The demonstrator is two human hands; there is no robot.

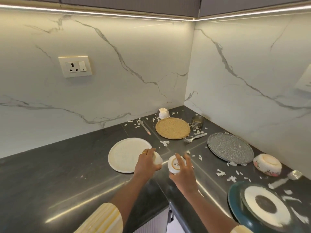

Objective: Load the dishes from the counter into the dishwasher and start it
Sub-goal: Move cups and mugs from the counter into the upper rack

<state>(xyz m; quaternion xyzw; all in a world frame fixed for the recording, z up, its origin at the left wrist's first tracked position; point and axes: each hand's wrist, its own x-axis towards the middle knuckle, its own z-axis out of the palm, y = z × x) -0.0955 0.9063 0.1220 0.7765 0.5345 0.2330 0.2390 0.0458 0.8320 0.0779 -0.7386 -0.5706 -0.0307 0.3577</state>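
My left hand (146, 163) grips a small white bowl (157, 158) above the dark counter (67, 174), next to a white plate (126, 153). My right hand (183, 170) holds another small white bowl (175, 164), its base with a gold ring facing me. Farther back lie a woven brown plate (173, 128), a fork (195, 138), a knife (145, 127), an overturned white cup (163, 113) and a steel cup (198, 121). At the right sit a speckled grey plate (230, 147), an overturned floral bowl (267, 164) and a dark teal plate (235, 206) under a glass plate (265, 204). No dishwasher is in view.
White scraps (221, 173) are scattered over the counter's corner and right side. Marble walls close the corner behind, with a socket (75, 66) on the left wall. A spoon (284, 179) lies near the floral bowl. A cabinet front (161, 222) shows below the counter edge.
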